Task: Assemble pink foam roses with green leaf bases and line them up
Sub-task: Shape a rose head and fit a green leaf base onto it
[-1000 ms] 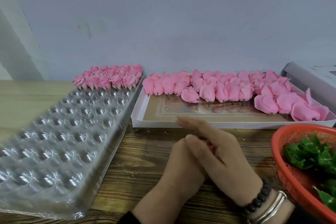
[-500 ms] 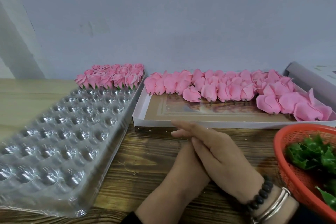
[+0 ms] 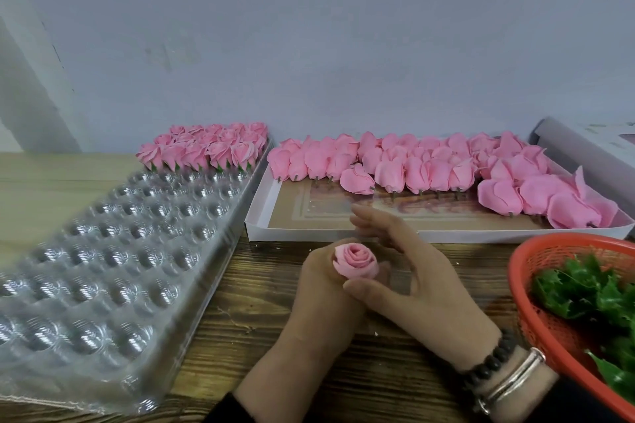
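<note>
One rose (image 3: 356, 264) sits upright in the left hand (image 3: 323, 299), gripped; at its 3 o'clock the right hand (image 3: 417, 288) touches it, fingers spread loosely.

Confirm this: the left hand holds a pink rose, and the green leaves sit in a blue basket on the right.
Not quite. The head view shows the left hand holding the pink rose, and the green leaves are on the right, but their basket is red, not blue.

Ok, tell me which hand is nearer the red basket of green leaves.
Right. The right hand lies just left of the red basket, thumb against the rose; the left hand grips that rose farther left.
</note>
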